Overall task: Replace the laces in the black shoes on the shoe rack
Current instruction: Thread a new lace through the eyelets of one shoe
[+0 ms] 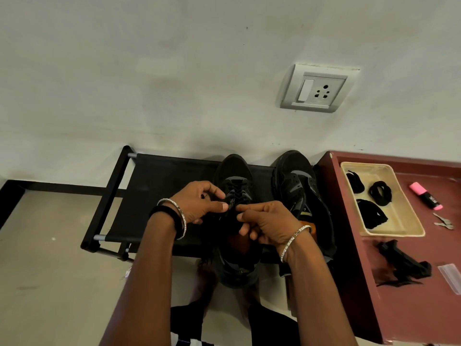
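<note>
While black shoe (237, 188) sits on shoe rack (154, 191), lace (230, 204) is pinched at eyelets by left hand (197, 203) and right hand (264, 221), fingers curled — second shoe (296, 186) stood just beside; spare laces (380, 193) in tray (396, 213).

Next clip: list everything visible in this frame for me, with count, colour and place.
shoe rack: 1, black, against the wall
black shoes: 2, black, on the shoe rack
wall socket: 1, grey, above the shoes
table: 1, maroon, right of the rack
tray: 1, beige, on the table
lace bundles: 3, black, in the tray
highlighter: 1, pink, beside the tray
keys: count unclear, silver, beside the tray
black pile: 1, black, table, nearer than tray
clear packet: 1, transparent, table's right edge
lace: 1, black, on the shoe farther from the table
left hand: 1, pinches the lace
right hand: 1, pinches the same lace
</note>
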